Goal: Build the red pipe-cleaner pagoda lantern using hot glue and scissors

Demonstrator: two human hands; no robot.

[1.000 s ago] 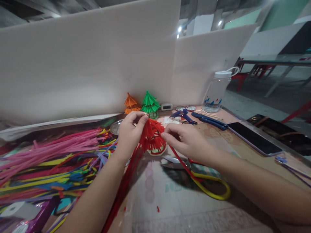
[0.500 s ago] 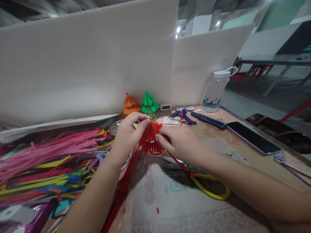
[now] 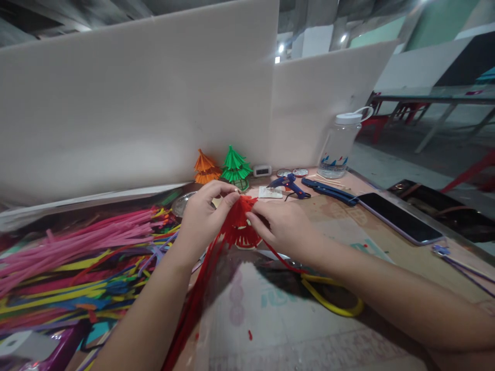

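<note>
A small red tree made of pipe cleaners stands on the table between my hands. My left hand pinches its top with thumb and fingers, and a bundle of long red pipe cleaners trails from there toward me. My right hand is closed on the tree's right side, fingers pressed into the red fringe. Beneath my right wrist lie scissors with a yellow handle, partly hidden by the arm.
A heap of coloured pipe cleaners fills the left. Finished orange and green trees stand by the white divider. A blue glue gun, a water bottle and a phone lie on the right.
My right hand has slid left, closer onto the red tree. My left hand keeps its pinch on the top. The view has shifted slightly.
</note>
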